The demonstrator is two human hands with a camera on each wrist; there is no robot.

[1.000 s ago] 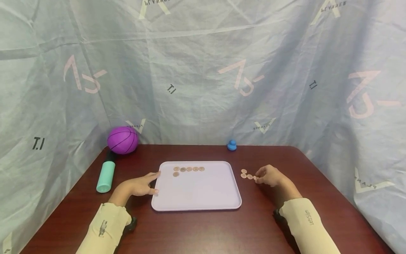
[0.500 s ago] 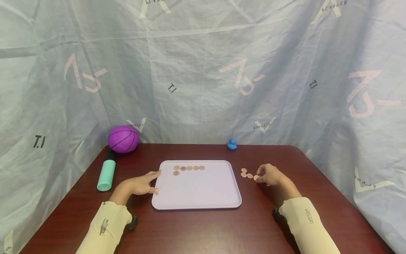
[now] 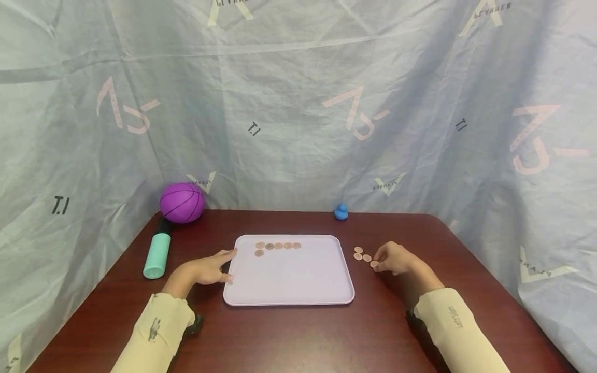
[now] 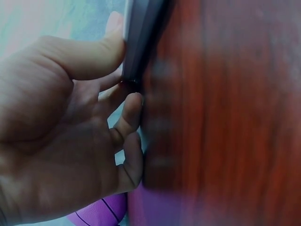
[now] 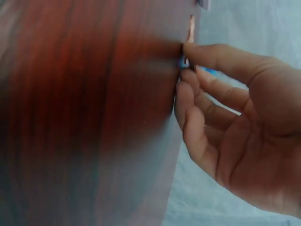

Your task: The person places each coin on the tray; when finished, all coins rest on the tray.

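Observation:
My left hand (image 3: 207, 270) rests against the left side of a pale lilac tray (image 3: 298, 285), thumb and index finger spread apart at its rim. In the left wrist view, the thumb lies on the tray's edge (image 4: 141, 37) while the lower fingers bend loosely by the tabletop. Right of the tray, my right hand (image 3: 396, 259) pinches a copper-coloured coin (image 3: 374, 264) low at the table surface. Several similar coins (image 3: 358, 256) lie flat just left of its fingertips. On the tray, a row of coins (image 3: 279, 246) runs along the far side, with one coin (image 3: 259, 253) below its left end.
A purple ball (image 3: 182, 203) sits at the table's back left corner, behind a mint-green bottle (image 3: 157, 255) with a black top. A small blue rubber duck (image 3: 341, 212) stands at the back edge. Grey printed cloth (image 3: 289, 129) hangs behind the dark red-brown table (image 3: 298, 342).
The coin at my right fingertips has shifted slightly toward me and shows more of its face. My left hand stays at the tray's rim, and the coins on the tray have not moved.

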